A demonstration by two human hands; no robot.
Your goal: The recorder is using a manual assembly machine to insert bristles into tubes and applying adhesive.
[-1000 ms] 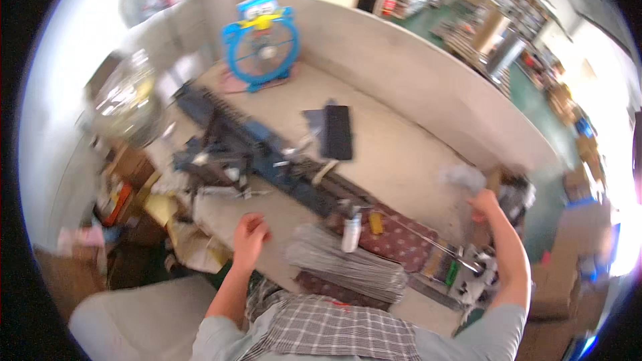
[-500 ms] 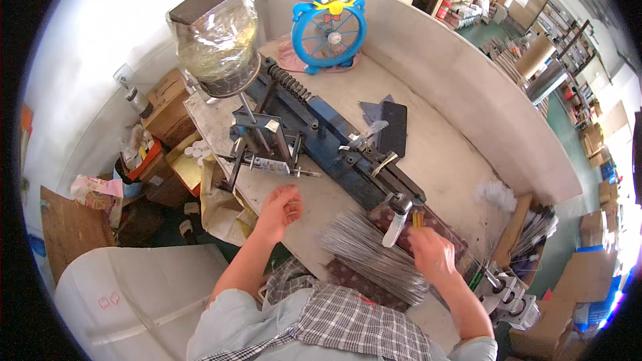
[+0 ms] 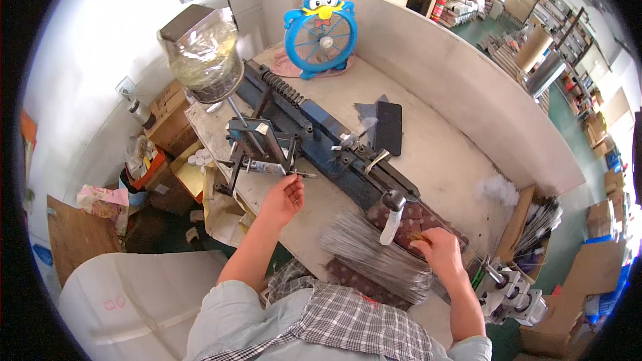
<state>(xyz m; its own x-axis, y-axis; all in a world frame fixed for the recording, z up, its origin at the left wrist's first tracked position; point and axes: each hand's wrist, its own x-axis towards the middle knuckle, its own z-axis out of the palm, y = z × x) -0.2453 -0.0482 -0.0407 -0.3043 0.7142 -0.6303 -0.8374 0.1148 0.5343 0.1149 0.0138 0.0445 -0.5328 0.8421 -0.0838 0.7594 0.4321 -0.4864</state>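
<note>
My left hand (image 3: 284,200) is raised with its fingers curled, the fingertips at the thin metal rod (image 3: 306,175) that sticks out of a small cylinder fixture (image 3: 264,168). Whether it grips the rod is hidden. My right hand (image 3: 443,252) is pinched over a dark red patterned cloth (image 3: 406,225), with a small yellowish-brown bit at its fingertips. Between the hands lies a bundle of thin grey metal wires (image 3: 371,254). Above the wires, a lever with a white-wrapped handle (image 3: 391,226) juts from the long blue-black bench machine (image 3: 328,135).
A hopper wrapped in clear plastic (image 3: 206,60) rises above the fixture. Farther back are a blue cartoon-shaped fan (image 3: 322,41) and a black phone-like slab (image 3: 388,128). At right sits a metal clamp device (image 3: 511,294); cartons (image 3: 167,120) stand at left.
My left hand has moved up to the rod tip. My right hand has drawn slightly right and down, away from the lever; the yellow bits seen beside the lever are no longer there.
</note>
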